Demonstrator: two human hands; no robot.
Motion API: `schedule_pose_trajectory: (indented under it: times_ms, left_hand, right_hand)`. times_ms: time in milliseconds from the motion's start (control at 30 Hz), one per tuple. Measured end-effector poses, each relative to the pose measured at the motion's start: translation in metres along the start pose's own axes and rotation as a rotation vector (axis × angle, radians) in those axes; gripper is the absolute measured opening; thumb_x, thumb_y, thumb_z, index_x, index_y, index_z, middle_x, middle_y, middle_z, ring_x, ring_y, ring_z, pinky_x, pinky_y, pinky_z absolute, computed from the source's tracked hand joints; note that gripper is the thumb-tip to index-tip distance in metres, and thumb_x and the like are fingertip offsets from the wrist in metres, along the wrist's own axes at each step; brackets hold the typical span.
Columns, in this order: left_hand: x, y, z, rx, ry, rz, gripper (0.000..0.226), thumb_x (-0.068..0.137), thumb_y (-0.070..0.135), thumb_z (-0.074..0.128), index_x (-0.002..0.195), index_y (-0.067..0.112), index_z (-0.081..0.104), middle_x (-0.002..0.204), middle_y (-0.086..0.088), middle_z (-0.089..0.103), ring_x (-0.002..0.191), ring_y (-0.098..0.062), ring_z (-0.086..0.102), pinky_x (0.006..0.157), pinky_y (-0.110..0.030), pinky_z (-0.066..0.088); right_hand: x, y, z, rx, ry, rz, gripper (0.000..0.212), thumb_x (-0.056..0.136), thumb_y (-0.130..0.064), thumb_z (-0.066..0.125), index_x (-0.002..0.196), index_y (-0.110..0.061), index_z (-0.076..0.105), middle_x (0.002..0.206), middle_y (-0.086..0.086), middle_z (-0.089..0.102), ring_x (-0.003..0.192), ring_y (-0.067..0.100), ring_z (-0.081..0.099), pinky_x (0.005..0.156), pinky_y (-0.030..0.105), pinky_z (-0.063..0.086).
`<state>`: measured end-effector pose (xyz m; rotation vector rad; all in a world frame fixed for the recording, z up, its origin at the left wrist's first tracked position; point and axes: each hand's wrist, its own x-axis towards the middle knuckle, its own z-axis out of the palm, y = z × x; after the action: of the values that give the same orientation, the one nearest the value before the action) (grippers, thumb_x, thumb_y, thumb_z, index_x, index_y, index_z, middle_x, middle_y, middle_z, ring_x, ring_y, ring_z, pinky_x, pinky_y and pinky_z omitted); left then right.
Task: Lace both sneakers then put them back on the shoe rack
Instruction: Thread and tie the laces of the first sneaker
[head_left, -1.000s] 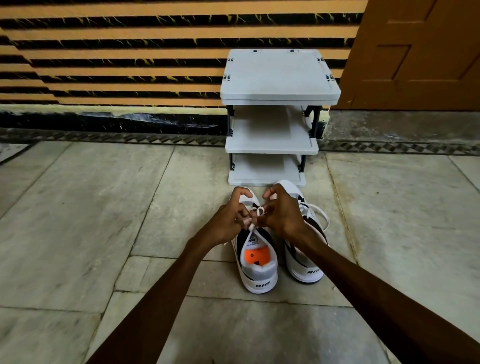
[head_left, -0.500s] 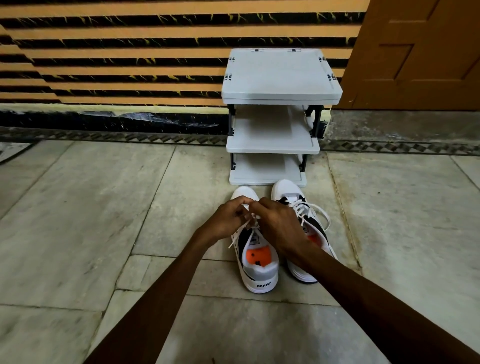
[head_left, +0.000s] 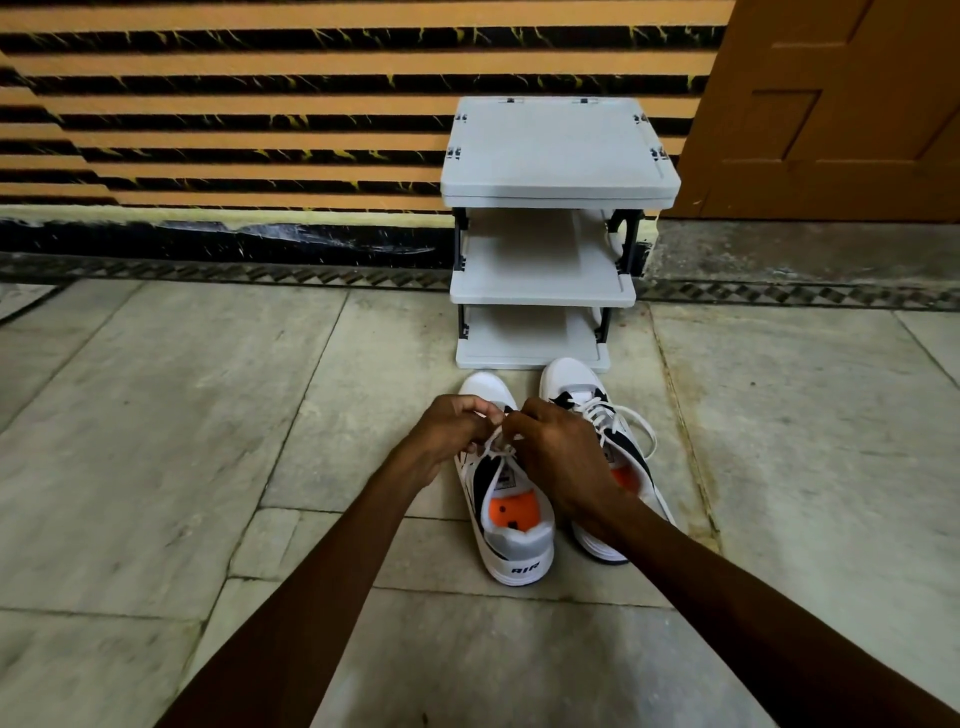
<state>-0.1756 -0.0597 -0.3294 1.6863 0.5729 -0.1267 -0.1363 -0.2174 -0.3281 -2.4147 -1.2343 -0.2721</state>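
Two white-and-black sneakers with orange insoles stand side by side on the stone floor, toes toward the rack. Over the left sneaker (head_left: 511, 540) my left hand (head_left: 451, 430) and my right hand (head_left: 558, 453) meet, each pinching its white lace (head_left: 500, 453) above the tongue. The right sneaker (head_left: 621, 415) has its laces crossed and a loose loop lying to its right; my right forearm covers its heel. A grey three-shelf shoe rack (head_left: 543, 288) stands just beyond the toes, its shelves bare.
The rack backs onto an orange-and-black striped wall (head_left: 234, 104). A brown wooden door (head_left: 831, 104) is at the upper right. Stone floor slabs (head_left: 156, 441) spread to both sides of the sneakers.
Both hands have dropped lower onto the left sneaker's lace and closed together. The view has shifted slightly; the sneakers stay in place.
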Motion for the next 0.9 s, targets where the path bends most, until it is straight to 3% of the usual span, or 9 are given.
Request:
schedule_pose_trajectory:
  times_ms: [167, 300, 500, 633, 700, 767, 900]
  left_hand:
    - [0.001, -0.017, -0.010, 0.238, 0.206, 0.109, 0.005, 0.082, 0.015, 0.073, 0.084, 0.013, 0.077, 0.067, 0.000, 0.070, 0.057, -0.001, 0.062, 0.054, -0.009, 0.047]
    - [-0.001, -0.031, -0.024, 0.336, 0.322, 0.137, 0.006, 0.080, 0.015, 0.073, 0.081, 0.010, 0.077, 0.061, -0.002, 0.068, 0.059, -0.010, 0.064, 0.068, -0.022, 0.051]
    - [-0.001, -0.041, -0.025, 0.246, 0.323, 0.120, 0.009, 0.082, 0.018, 0.073, 0.073, 0.014, 0.073, 0.058, -0.006, 0.069, 0.052, -0.014, 0.063, 0.067, -0.030, 0.055]
    - [-0.003, -0.036, -0.025, -0.042, 0.311, 0.081, 0.015, 0.081, 0.007, 0.073, 0.068, 0.015, 0.072, 0.051, -0.001, 0.066, 0.047, -0.012, 0.058, 0.054, -0.023, 0.052]
    - [-0.002, -0.034, -0.025, -0.137, 0.289, 0.073, 0.016, 0.081, 0.005, 0.071, 0.068, 0.014, 0.072, 0.051, 0.001, 0.065, 0.046, -0.012, 0.057, 0.053, -0.023, 0.050]
    - [-0.002, -0.032, -0.025, -0.128, 0.295, 0.093, 0.015, 0.082, 0.007, 0.071, 0.069, 0.014, 0.072, 0.053, 0.000, 0.065, 0.048, -0.012, 0.056, 0.051, -0.022, 0.050]
    - [0.000, -0.033, -0.021, 0.160, 0.363, 0.191, 0.016, 0.085, 0.024, 0.070, 0.075, 0.012, 0.071, 0.063, -0.002, 0.067, 0.044, -0.003, 0.054, 0.054, -0.020, 0.047]
  right_hand:
    - [-0.010, 0.000, -0.004, -0.022, -0.009, 0.118, 0.014, 0.072, -0.014, 0.076, 0.086, -0.018, 0.076, 0.079, 0.005, 0.069, 0.074, 0.025, 0.063, 0.060, 0.031, 0.049]
    - [-0.020, 0.007, -0.012, 0.046, -0.076, 0.273, 0.012, 0.082, -0.022, 0.069, 0.091, -0.022, 0.076, 0.088, 0.005, 0.067, 0.077, 0.027, 0.065, 0.061, 0.026, 0.039]
    - [-0.024, 0.018, -0.013, 0.275, -0.150, 0.394, 0.016, 0.079, -0.009, 0.068, 0.081, -0.022, 0.077, 0.079, 0.000, 0.072, 0.069, 0.013, 0.064, 0.061, 0.021, 0.040]
    - [-0.019, 0.015, -0.025, 0.662, -0.180, 0.566, 0.010, 0.081, -0.004, 0.073, 0.087, -0.009, 0.078, 0.070, 0.004, 0.069, 0.051, -0.003, 0.056, 0.050, 0.001, 0.038]
    - [-0.018, 0.014, -0.029, 0.909, -0.232, 0.612, 0.013, 0.082, 0.000, 0.072, 0.094, -0.001, 0.075, 0.065, 0.010, 0.064, 0.044, -0.004, 0.054, 0.049, 0.004, 0.041]
    - [-0.015, 0.015, -0.027, 1.063, -0.256, 0.633, 0.013, 0.083, 0.001, 0.070, 0.096, 0.001, 0.074, 0.065, 0.006, 0.067, 0.052, 0.002, 0.061, 0.055, 0.012, 0.051]
    - [-0.004, 0.012, -0.021, 1.074, -0.238, 0.709, 0.014, 0.083, -0.008, 0.072, 0.094, 0.001, 0.074, 0.065, 0.002, 0.068, 0.053, 0.004, 0.059, 0.055, 0.016, 0.054]
